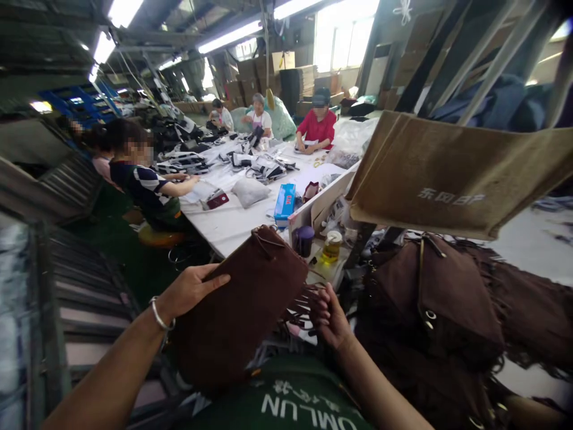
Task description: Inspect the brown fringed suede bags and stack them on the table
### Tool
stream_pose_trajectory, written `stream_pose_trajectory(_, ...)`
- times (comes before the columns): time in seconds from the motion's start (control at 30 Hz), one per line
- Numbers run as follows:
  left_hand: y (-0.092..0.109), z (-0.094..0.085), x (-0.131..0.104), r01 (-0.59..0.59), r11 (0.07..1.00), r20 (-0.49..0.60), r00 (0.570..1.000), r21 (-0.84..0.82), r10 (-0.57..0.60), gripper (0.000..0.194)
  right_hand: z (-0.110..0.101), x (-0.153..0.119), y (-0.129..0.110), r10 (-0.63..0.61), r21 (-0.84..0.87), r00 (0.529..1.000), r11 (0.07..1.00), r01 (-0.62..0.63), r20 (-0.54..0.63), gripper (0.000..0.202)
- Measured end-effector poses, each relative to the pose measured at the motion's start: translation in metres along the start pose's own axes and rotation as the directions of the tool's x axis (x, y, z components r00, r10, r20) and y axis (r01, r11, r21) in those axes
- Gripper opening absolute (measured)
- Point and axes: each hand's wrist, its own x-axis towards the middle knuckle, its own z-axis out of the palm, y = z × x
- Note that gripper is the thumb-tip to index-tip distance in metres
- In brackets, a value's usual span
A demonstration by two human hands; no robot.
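One brown fringed piece [242, 304]: held up near the middle, tilted, just beyond the green apron [290, 397], with a thin cord at the upper end.
Left hand [190, 289]: clamped on the upper left edge, thumb over the front face.
Right hand [330, 313]: closed around strands of the fringe [299, 306], well apart from the left hand.
Just beyond the fringe: purple container [305, 240] and jar of yellow liquid [331, 246], side by side behind the piece.
Barrier: low white partition [320, 200], standing between those containers and the far white table [224, 227].
Past the partition: blue box [285, 205], then grey pouch [250, 192] and dark red item [217, 200] farther left.
Right, near: heap of brown bags [439, 292], metal fittings showing.
Right, above the heap: tan bag [461, 173] with white lettering, blocking part of the view behind.
Left, near: slatted structure [89, 334], partly covered by the left forearm.
Far: black-and-white pieces [264, 164] strewn over the table, with person in red [319, 122] behind and person in patterned top [143, 179] at the left side.
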Motion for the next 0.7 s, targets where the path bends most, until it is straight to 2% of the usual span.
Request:
stream_pose_trajectory(0.1, -0.005, -0.007, -0.001, -0.002, 1.0, 0.01, 1.0, 0.002, 0.002, 0.053, -0.019, -0.052, -0.012, -0.084, 0.064, 0.995, 0.994, 0.087, -0.046, 0.038)
stream_pose_trajectory(0.17, -0.008, -0.013, -0.001, 0.011, 1.0, 0.002, 1.0, -0.015, -0.011, 0.054, -0.041, -0.09, -0.017, -0.136, 0.116, 0.983, 0.982, 0.15, -0.121, 0.039)
stream_pose_trajectory(0.23, -0.012, -0.021, -0.001, 0.02, 1.0, -0.056, 0.998, -0.021, -0.022, 0.054, -0.066, -0.121, -0.018, -0.201, 0.191, 0.96, 0.952, 0.238, -0.195, 0.038)
stream_pose_trajectory(0.33, -0.016, -0.036, 0.0, -0.001, 1.0, -0.154, 0.988, 0.024, 0.004, 0.054, -0.099, -0.141, -0.019, -0.235, 0.212, 0.934, 0.931, 0.296, -0.269, 0.036)
stream_pose_trajectory(0.4, -0.015, -0.044, -0.001, -0.03, 0.995, -0.168, 0.985, 0.091, 0.045, 0.051, -0.11, -0.132, -0.018, -0.165, 0.105, 0.94, 0.973, 0.205, -0.299, 0.027)
stream_pose_trajectory(0.47, -0.012, -0.049, -0.004, -0.059, 0.988, -0.158, 0.984, 0.144, 0.082, 0.049, -0.108, -0.105, -0.016, -0.089, -0.074, 0.936, 0.995, 0.068, -0.339, 0.015)
stream_pose_trajectory(0.53, -0.007, -0.05, -0.009, -0.067, 0.988, -0.128, 0.988, 0.136, 0.084, 0.049, -0.095, -0.07, -0.014, -0.046, -0.227, 0.94, 0.973, -0.034, -0.338, 0.036)
stream_pose_trajectory(0.6, -0.003, -0.047, -0.016, -0.044, 0.997, -0.068, 0.996, 0.068, 0.049, 0.052, -0.075, -0.034, -0.009, 0.007, -0.308, 0.962, 0.947, -0.094, -0.271, 0.056)
stream_pose_trajectory(0.7, 0.0, -0.037, -0.024, 0.003, 0.999, 0.037, 0.999, -0.042, -0.001, 0.052, -0.039, 0.01, 0.004, 0.083, -0.363, 0.987, 0.923, -0.127, -0.135, 0.066)
